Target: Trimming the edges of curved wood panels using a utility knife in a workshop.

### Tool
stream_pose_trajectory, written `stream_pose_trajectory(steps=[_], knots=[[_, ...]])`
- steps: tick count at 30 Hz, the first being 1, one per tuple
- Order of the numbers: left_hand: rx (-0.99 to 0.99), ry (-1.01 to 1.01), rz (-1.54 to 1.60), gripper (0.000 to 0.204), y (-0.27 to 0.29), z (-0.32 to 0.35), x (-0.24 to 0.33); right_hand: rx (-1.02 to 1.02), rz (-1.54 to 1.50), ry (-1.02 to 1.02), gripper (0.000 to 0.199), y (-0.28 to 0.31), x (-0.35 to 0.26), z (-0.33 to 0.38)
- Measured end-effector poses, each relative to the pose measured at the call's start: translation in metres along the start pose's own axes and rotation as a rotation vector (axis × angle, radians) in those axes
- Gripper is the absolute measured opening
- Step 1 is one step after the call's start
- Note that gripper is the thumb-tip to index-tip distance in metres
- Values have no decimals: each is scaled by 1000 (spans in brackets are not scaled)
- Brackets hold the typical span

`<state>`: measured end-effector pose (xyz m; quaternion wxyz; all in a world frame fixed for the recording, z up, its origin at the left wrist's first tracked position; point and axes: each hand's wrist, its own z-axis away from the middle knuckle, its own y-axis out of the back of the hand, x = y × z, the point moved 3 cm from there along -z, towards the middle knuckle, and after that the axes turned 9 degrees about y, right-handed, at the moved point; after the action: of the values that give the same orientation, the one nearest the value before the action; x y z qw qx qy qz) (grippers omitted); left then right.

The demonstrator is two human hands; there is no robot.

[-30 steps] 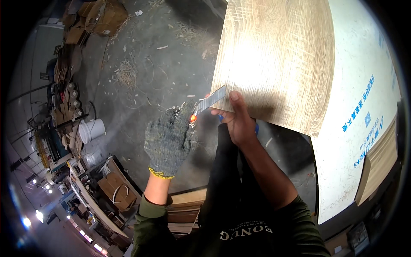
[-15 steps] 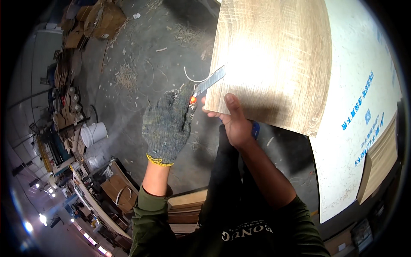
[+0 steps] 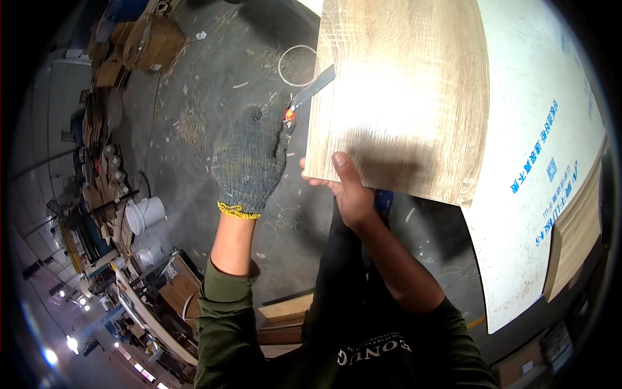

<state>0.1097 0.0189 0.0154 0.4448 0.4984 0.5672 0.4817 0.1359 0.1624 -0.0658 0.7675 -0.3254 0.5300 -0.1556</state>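
My left hand [image 3: 249,155], in a grey knitted glove with a yellow cuff, is closed round a trimming knife [image 3: 313,87]. Its long flat blade lies across the left edge of a wood-grain board [image 3: 408,129]; only a bit of orange-red handle shows beside the glove. From that edge, by the blade, a thin pale strip [image 3: 280,63] curls out in a loop. Bare, my right hand [image 3: 353,194] grips the board's near left corner, thumb on top and fingers underneath. A bright glare covers the middle of the board.
A white sheet with blue print [image 3: 518,259] extends under and right of the board, with another wood-grain panel [image 3: 573,240] beyond. Strip scraps [image 3: 191,126] litter the grey floor. Cardboard boxes [image 3: 152,42] and a white bucket [image 3: 146,215] stand at left.
My left hand has pushed the knife away from me along the board's left edge. The pale strip has lengthened into a wider loop. My right hand keeps its hold on the corner.
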Motion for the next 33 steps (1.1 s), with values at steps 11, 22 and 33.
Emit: stream_pose_trajectory(steps=[11, 22, 33], knots=[[-28, 28, 160, 34, -9, -81, 10, -18, 43, -27, 48, -2, -7, 5], [117, -103, 198, 37, -9, -34, 14, -78, 151, -252, 65, 77, 45, 107], [-150, 75, 108, 39, 12, 31, 29, -5, 369, -312, 61, 92, 30, 180]])
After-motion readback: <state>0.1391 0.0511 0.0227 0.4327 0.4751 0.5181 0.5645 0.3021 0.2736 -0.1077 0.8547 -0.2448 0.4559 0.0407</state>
